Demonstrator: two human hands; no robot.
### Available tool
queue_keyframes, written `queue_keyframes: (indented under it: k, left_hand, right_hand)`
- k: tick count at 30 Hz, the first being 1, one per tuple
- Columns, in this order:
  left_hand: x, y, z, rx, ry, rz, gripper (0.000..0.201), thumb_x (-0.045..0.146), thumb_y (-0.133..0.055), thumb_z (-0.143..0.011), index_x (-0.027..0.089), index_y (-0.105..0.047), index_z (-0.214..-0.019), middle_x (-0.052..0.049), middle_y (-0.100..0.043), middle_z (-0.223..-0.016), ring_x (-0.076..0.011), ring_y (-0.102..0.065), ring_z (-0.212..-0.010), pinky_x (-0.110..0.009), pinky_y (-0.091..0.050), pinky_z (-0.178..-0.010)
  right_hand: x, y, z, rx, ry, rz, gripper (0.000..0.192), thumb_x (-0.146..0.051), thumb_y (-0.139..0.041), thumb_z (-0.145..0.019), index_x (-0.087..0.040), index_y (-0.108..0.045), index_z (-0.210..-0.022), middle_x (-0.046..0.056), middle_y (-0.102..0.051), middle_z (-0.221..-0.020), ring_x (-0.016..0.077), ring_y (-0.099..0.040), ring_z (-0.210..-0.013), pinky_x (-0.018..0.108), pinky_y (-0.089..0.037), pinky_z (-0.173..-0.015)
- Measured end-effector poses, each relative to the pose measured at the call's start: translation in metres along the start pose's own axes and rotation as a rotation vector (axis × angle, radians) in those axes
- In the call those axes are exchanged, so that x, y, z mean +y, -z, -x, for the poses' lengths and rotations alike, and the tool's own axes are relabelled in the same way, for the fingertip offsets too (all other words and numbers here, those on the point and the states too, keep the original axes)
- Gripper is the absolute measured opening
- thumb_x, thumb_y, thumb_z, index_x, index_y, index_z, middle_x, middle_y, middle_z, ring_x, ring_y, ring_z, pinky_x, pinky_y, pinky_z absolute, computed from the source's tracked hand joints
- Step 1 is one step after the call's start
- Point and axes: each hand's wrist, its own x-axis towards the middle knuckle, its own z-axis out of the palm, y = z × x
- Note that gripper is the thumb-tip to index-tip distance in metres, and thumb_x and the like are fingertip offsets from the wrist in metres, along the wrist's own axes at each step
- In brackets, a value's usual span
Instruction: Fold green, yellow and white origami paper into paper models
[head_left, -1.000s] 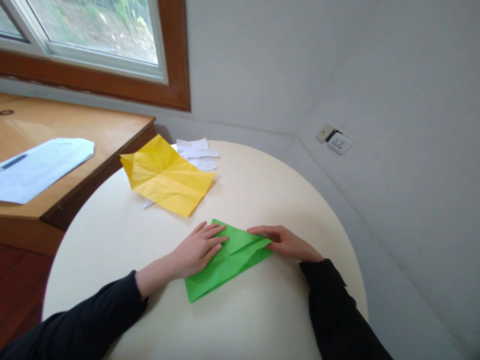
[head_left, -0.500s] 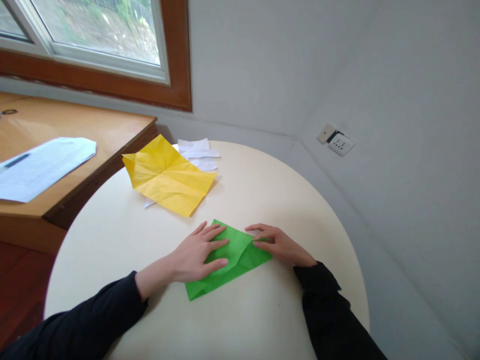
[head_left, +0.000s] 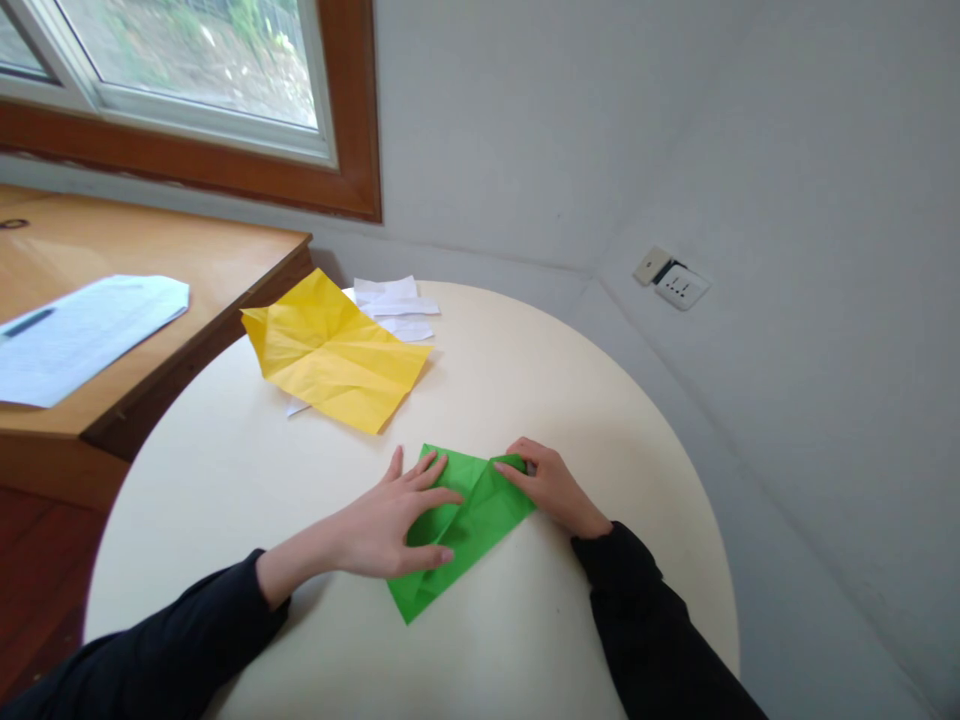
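A folded sheet of green paper [head_left: 480, 530] lies aslant on the round white table [head_left: 480, 660], with crease lines and loose flaps showing. My left hand [head_left: 394, 520] rests over its left part, fingers spread, the thumb near the lower fold. At the paper's upper right, my right hand [head_left: 555, 485] pinches a raised flap between thumb and fingers. The fingertips behind that flap are partly hidden.
Creased yellow paper [head_left: 341, 365] lies at the table's far left, over some white paper pieces [head_left: 394, 300]. Beside the table stands a wooden desk [head_left: 225, 245] bearing white sheets [head_left: 105, 335] and a pen [head_left: 28, 322]. A wall socket [head_left: 681, 286] is at right.
My right hand has closed on the paper's right flap and lifted it. The green paper has turned slightly, its lower corner moving right and toward me. My left fingers have shifted a little.
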Motion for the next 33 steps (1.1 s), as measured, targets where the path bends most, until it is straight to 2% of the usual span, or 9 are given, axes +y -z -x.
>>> queue_keyframes:
  k: [4,7,12,16,20,22,24,28,33]
  left_hand:
    - [-0.002,0.001,0.0,0.016,0.022,0.071,0.057,0.021,-0.05,-0.076,0.024,-0.039,-0.132,-0.01,-0.043,-0.14,-0.0303,-0.025,-0.135,-0.062,-0.011,-0.107]
    - [-0.006,0.004,0.001,0.036,0.032,0.1,0.066,0.011,-0.043,-0.072,0.027,-0.031,-0.135,-0.004,-0.046,-0.138,-0.0261,-0.032,-0.132,-0.057,-0.014,-0.11]
    - [-0.015,0.007,0.003,-0.036,-0.064,0.058,0.08,0.007,-0.045,-0.069,0.026,-0.017,-0.142,-0.007,-0.035,-0.145,-0.0258,-0.026,-0.135,-0.057,-0.009,-0.11]
    - [-0.018,0.008,0.005,-0.083,-0.082,0.005,0.074,0.005,-0.046,-0.073,0.028,-0.026,-0.14,-0.01,-0.026,-0.148,-0.029,-0.017,-0.137,-0.056,-0.013,-0.109]
    - [-0.018,0.004,0.002,-0.006,-0.047,-0.069,0.049,0.009,-0.046,-0.079,0.027,-0.052,-0.124,-0.011,-0.031,-0.145,-0.0306,-0.022,-0.136,-0.054,-0.018,-0.108]
    - [-0.019,0.001,0.0,0.048,-0.025,-0.117,0.039,0.017,-0.046,-0.084,0.025,-0.056,-0.121,-0.013,-0.036,-0.142,-0.0306,-0.027,-0.134,-0.055,-0.019,-0.108]
    - [-0.021,-0.002,-0.001,0.078,-0.006,-0.157,0.04,0.029,-0.048,-0.086,0.023,-0.053,-0.124,-0.016,-0.038,-0.14,-0.0321,-0.03,-0.132,-0.056,-0.02,-0.107]
    - [-0.023,-0.009,-0.003,0.058,0.019,-0.243,0.063,0.05,-0.05,-0.081,0.016,-0.041,-0.134,-0.021,-0.033,-0.143,-0.0356,-0.029,-0.132,-0.057,-0.019,-0.106]
    - [-0.026,-0.024,-0.006,0.123,0.06,-0.321,0.056,0.04,-0.038,-0.089,0.013,-0.033,-0.138,-0.018,-0.033,-0.144,-0.0304,-0.028,-0.134,-0.055,-0.018,-0.107]
  right_hand:
    - [0.0,-0.001,0.0,-0.007,-0.036,0.027,0.025,-0.034,-0.056,-0.08,-0.019,-0.05,-0.061,-0.002,-0.049,-0.062,0.0131,-0.044,-0.06,0.026,-0.034,-0.056]
    - [-0.001,0.0,0.0,0.016,-0.057,0.048,0.023,-0.032,-0.058,-0.078,-0.019,-0.05,-0.061,-0.003,-0.046,-0.06,0.0126,-0.041,-0.058,0.026,-0.032,-0.055]
    - [-0.001,-0.001,-0.001,0.031,-0.068,0.046,0.018,-0.03,-0.057,-0.077,-0.019,-0.053,-0.063,-0.002,-0.048,-0.06,0.0124,-0.042,-0.057,0.025,-0.032,-0.054]
    - [0.001,0.0,-0.001,0.065,-0.048,0.059,0.016,-0.029,-0.056,-0.076,-0.018,-0.055,-0.064,-0.002,-0.051,-0.06,0.0126,-0.044,-0.057,0.025,-0.034,-0.054]
    - [0.006,0.001,-0.001,0.122,-0.061,0.077,0.015,-0.029,-0.055,-0.077,-0.018,-0.059,-0.067,-0.001,-0.055,-0.06,0.0137,-0.047,-0.058,0.026,-0.036,-0.056]
    - [0.01,0.001,-0.002,0.168,-0.091,0.054,0.016,-0.031,-0.055,-0.077,-0.018,-0.059,-0.068,0.0,-0.056,-0.061,0.0144,-0.049,-0.058,0.027,-0.039,-0.057]
    - [0.015,0.0,-0.003,0.243,-0.125,-0.019,0.015,-0.033,-0.056,-0.076,-0.018,-0.058,-0.076,0.001,-0.058,-0.066,0.0158,-0.054,-0.062,0.028,-0.043,-0.061]
    - [0.025,0.0,-0.004,0.375,-0.165,-0.215,0.026,-0.035,-0.059,-0.074,-0.02,-0.052,-0.094,0.001,-0.06,-0.076,0.0167,-0.061,-0.067,0.028,-0.047,-0.063]
    - [0.031,0.005,-0.004,0.312,-0.163,-0.253,0.02,-0.037,-0.058,-0.076,-0.018,-0.058,-0.081,0.003,-0.062,-0.08,0.0133,-0.057,-0.059,0.025,-0.044,-0.053]
